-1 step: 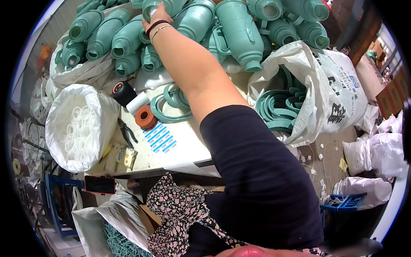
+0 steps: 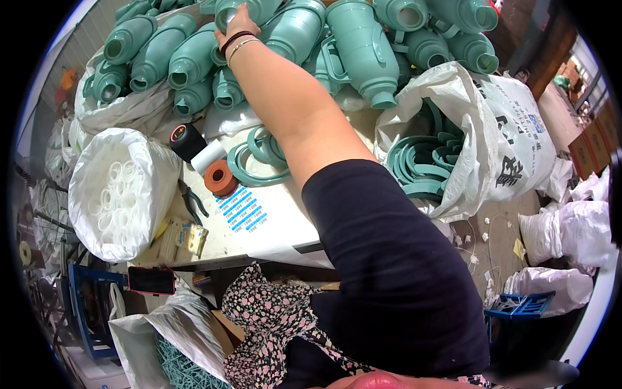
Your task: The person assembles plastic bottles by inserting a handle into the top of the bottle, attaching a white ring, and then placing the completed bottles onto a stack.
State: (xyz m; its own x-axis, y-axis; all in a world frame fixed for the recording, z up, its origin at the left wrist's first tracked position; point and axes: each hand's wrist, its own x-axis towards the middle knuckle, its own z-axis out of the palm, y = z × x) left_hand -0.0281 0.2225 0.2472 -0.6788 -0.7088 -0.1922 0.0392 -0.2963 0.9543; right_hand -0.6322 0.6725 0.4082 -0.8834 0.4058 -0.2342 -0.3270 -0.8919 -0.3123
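Note:
My right hand (image 2: 241, 27) is at the far end of my outstretched arm, at the back of the table. Its fingers grip the mouth end of a green plastic thermos shell (image 2: 260, 10) on top of the pile. Part of that shell runs out of the picture at the top. Around it lie several like shells; one with a side handle (image 2: 364, 52) leans mouth down to the right of my forearm. My left hand is not in view.
White sacks hold clear plastic rings (image 2: 120, 188) at left and green bands (image 2: 421, 162) at right. On the table (image 2: 282, 227) lie brown tape (image 2: 220, 177), green rings (image 2: 243, 168), blue-and-white stickers (image 2: 243, 211), and black-handled pliers (image 2: 194, 200). A phone (image 2: 151, 280) rests below the front edge.

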